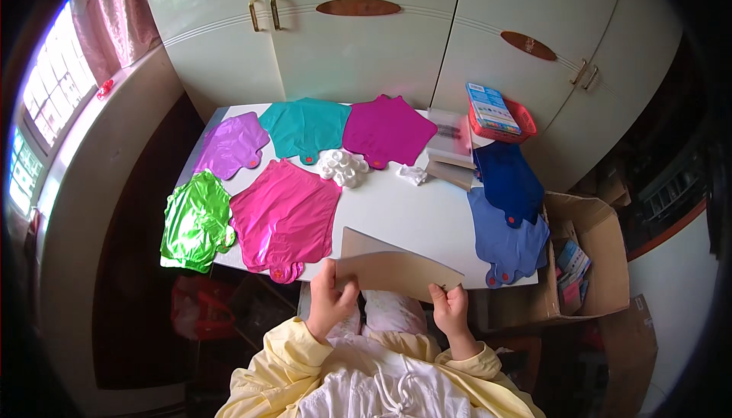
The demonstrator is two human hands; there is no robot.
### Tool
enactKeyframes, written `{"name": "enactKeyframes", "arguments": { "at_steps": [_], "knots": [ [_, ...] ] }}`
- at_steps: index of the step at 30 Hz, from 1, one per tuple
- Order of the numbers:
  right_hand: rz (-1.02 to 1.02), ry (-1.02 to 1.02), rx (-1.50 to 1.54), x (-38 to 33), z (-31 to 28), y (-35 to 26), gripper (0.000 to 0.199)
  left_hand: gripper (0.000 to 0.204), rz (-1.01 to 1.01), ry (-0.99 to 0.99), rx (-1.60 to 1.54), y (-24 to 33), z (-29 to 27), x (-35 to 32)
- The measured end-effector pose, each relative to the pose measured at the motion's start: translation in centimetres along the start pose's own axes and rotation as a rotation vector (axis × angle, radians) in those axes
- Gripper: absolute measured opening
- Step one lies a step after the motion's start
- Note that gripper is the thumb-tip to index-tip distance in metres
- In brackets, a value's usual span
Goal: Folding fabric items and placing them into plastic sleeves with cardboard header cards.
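Card is sitting in our two hands over the table's near edge, just above the lap. Our left hand is gripping its left end, thumb on the near face; our right hand is pinching the lower right corner. We are seeing two tan layers, bowed a little, but we cannot tell whether one sheet is folding over or two are lying together. We are judging it light, dry and fairly stiff, not slippery, though likely to crease if squeezed mid-span; the ends and corners are offering the surest hold.

Beyond it, the white table is showing a smooth, hard top. To the left, a pink piece and a green piece are lying wrinkled and shiny, thin-looking and limp. Behind, white rings are heaping up near a teal piece and a magenta piece, both flatter. On the right, a navy piece is overlapping a blue piece, beside an open, stiff-walled carton.
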State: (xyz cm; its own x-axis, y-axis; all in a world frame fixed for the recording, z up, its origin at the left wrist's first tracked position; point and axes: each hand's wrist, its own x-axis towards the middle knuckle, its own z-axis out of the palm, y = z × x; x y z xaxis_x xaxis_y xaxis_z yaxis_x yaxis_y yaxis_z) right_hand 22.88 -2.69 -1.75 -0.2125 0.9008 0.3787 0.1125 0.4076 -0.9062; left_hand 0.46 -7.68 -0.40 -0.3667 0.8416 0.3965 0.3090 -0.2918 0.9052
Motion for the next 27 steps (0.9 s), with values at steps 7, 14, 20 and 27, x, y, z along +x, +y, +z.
{"name": "enactKeyframes", "arguments": {
  "at_steps": [7, 14, 20, 27],
  "knots": [
    [0.047, -0.030, -0.093, -1.7, 1.5, -1.8, 0.016, 0.051, 0.119, -0.030, 0.600, 1.6, 0.8, 0.5],
    [0.049, -0.071, -0.053, -3.5, 3.7, -2.9, 0.016, 0.052, 0.227, -0.004, 0.325, 1.8, 3.5, 1.4],
    [0.109, 0.000, 0.221, -2.5, 2.4, -1.3, 0.025, 0.039, -0.518, -0.264, -0.803, 0.9, -2.2, 3.3],
    [0.154, -0.092, 0.260, -1.9, 1.6, -1.7, 0.028, 0.036, -0.591, -0.543, -1.086, 1.8, -5.0, 4.7]
  ]
}}
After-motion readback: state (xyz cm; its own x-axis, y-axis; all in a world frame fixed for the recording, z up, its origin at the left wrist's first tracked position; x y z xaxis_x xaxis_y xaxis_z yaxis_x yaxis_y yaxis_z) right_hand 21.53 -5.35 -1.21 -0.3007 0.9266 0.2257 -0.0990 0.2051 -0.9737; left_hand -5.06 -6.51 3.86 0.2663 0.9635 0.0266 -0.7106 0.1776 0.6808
